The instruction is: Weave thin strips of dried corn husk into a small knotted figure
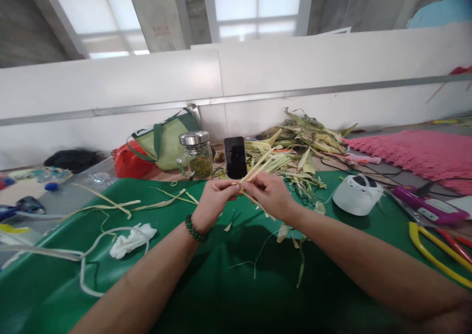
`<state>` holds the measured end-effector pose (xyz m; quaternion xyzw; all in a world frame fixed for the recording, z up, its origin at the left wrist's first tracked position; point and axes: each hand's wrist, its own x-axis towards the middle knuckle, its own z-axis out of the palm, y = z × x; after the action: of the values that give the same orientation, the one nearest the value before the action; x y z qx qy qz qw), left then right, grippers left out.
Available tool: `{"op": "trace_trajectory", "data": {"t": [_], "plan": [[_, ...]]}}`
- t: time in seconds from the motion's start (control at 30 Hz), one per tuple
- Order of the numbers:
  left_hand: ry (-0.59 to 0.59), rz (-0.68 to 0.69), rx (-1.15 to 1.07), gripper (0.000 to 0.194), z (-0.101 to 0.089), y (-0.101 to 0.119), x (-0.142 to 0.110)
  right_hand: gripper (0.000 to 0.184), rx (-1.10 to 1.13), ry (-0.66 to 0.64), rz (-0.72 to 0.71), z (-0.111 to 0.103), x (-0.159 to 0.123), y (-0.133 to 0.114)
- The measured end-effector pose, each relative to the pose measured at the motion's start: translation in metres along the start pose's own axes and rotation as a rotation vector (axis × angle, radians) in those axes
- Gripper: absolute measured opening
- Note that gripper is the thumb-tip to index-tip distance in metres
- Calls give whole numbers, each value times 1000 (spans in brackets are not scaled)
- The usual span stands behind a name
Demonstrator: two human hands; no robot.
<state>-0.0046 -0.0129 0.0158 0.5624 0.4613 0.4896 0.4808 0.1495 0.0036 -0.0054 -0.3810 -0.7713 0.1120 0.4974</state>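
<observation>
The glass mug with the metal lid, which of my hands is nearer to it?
Your left hand. It is just in front of the glass mug, slightly to its right; your right hand is farther off to the mug's right.

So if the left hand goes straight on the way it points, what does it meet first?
The left hand would most likely meet the right hand, at the pale strips between their fingertips. The phone seems to stand beyond, but this one view leaves its depth unclear.
</observation>
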Motion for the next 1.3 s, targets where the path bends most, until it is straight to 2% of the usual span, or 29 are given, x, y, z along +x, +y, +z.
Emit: {"op": "trace_trajectory", "data": {"t": [0.1, 0.3, 0.47, 0.57, 0.73, 1.0, 1.2, 1.3], "plan": [[-20, -35, -27, 19, 1, -1, 0, 31, -27, 17, -26, 1, 0, 1], [-82, -33, -142, 28, 2, -4, -1, 21, -46, -40, 48, 0, -2, 2], [-98, 25, -101, 26, 2, -6, 0, 24, 105, -84, 156, 0, -3, 1], [-96, 47, -88, 23, 2, -6, 2, 25, 185, -67, 199, 0, -1, 1], [-78, 7, -77, 22, 1, -3, 1, 28, 324, -69, 210, -1, 1, 0], [-74, -19, -163, 23, -1, -2, 1, 27, 463, 2, 307, -3, 5, 0], [-87, -79, -224, 23, -1, 1, 2, 28, 557, -36, 364, -5, 9, 2], [-90, -94, -227, 23, -2, 1, 2, 28, 499, -39, 332, -6, 9, 2]]}}
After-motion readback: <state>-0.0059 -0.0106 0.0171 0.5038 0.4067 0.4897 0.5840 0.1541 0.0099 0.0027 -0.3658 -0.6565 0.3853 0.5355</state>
